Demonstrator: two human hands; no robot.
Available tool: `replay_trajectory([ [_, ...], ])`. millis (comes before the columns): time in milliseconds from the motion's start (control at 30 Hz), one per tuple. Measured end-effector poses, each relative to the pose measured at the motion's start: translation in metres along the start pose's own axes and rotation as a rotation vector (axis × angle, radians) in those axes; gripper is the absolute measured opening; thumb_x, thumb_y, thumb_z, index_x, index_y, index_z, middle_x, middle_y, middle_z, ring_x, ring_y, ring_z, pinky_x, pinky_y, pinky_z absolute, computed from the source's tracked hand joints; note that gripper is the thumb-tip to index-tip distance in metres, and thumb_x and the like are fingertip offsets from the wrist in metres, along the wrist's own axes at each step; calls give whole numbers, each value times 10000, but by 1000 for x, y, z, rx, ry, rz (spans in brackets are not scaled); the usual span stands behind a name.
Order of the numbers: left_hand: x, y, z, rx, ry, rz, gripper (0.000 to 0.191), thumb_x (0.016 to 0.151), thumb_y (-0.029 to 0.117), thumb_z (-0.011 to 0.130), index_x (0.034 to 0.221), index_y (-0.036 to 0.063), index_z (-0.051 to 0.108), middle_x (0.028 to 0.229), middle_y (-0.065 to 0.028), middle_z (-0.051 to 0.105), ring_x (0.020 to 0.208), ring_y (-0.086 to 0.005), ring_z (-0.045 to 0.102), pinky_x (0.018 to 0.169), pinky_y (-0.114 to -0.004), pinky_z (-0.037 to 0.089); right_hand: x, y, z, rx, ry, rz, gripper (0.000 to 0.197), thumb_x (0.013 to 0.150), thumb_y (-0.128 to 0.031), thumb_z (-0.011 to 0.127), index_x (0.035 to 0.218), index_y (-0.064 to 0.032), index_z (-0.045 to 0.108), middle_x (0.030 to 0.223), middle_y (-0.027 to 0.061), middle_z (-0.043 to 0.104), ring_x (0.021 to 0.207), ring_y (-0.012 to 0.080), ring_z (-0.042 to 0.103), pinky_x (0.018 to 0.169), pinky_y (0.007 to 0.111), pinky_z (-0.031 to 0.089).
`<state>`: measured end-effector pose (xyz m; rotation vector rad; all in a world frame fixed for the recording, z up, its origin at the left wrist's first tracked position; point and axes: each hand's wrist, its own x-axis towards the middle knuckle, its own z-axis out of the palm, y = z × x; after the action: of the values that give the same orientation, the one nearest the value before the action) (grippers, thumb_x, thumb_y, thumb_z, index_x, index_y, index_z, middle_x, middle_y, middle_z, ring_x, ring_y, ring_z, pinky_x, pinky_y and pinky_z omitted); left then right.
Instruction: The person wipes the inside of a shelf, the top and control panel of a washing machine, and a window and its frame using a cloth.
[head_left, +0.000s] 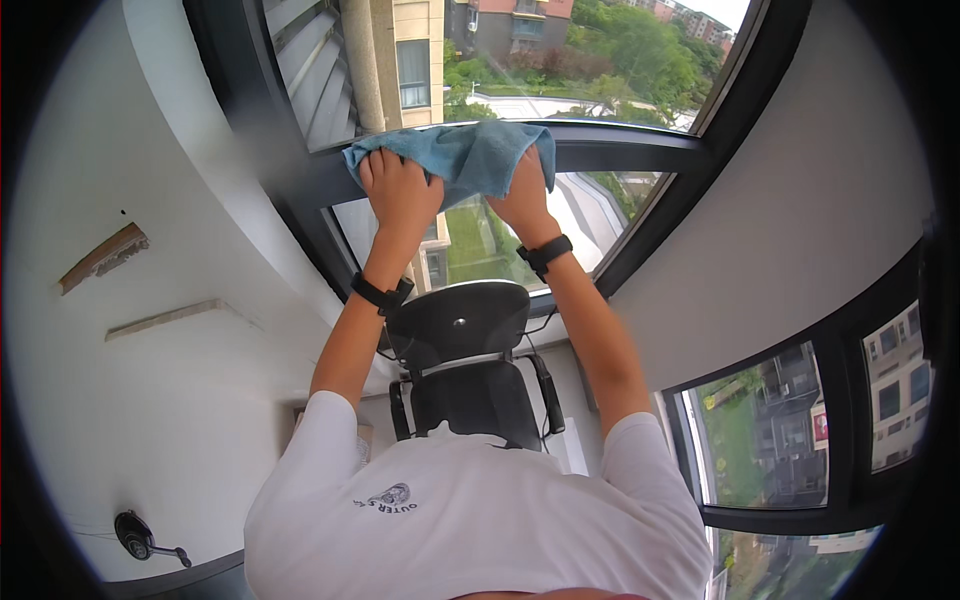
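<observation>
A blue cloth (480, 154) lies draped over the dark horizontal bar of the window frame (630, 156), with an upper and a lower glass pane on either side. My left hand (401, 187) grips the cloth near its left end, fingers bent over it. Toward the right end, my right hand (525, 196) holds the cloth too, its fingertips partly hidden by a fold. Both hands press the cloth against the bar at about the same height.
Below the window stands a black chair (472, 397) with armrests, between me and the wall. White walls (225, 360) flank the window. At the right is another dark-framed window (765, 517). A black crank handle (150, 540) sits on the left wall.
</observation>
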<state>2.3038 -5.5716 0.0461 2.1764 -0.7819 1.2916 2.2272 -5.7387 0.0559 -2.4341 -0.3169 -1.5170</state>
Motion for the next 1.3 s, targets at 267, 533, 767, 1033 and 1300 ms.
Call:
replay_trajectory([
  [267,-11,-5,12,-16,-10,101,346,753,277,697,995,29,694,1075,-210,586,1057,-381,507,1045,-514,314,-28,39,-23,-105,-168,-1,478,751,-161,696,1205,-25,631,1287,211,580,1221,468,484,1080,523,353],
  [533,1,54,45,-218,-46,134,234,764,284,686,898,93,677,1012,-144,565,1011,-341,501,967,-485,335,-26,96,-40,-339,53,201,403,752,-223,688,1114,-47,669,1137,189,645,1103,421,549,1062,509,353],
  [767,8,80,60,-245,-69,233,216,686,251,671,831,97,631,945,-109,547,937,-314,505,892,-456,355,-37,78,-36,-223,-15,106,468,796,-310,707,1186,-57,650,1217,170,630,1172,407,537,1096,505,325],
  [1033,24,123,75,-214,-83,271,173,756,253,653,781,85,619,888,-91,530,857,-291,496,766,-426,366,-52,171,-91,-368,13,198,438,787,-263,676,1172,-58,634,1209,150,628,1188,378,517,1058,470,359],
  [1300,23,113,75,-206,-169,293,155,754,206,631,755,51,614,916,-120,557,880,-326,516,777,-447,405,-44,103,10,-333,455,415,438,837,-345,652,1150,-43,599,1217,160,579,1169,371,479,1084,513,260],
])
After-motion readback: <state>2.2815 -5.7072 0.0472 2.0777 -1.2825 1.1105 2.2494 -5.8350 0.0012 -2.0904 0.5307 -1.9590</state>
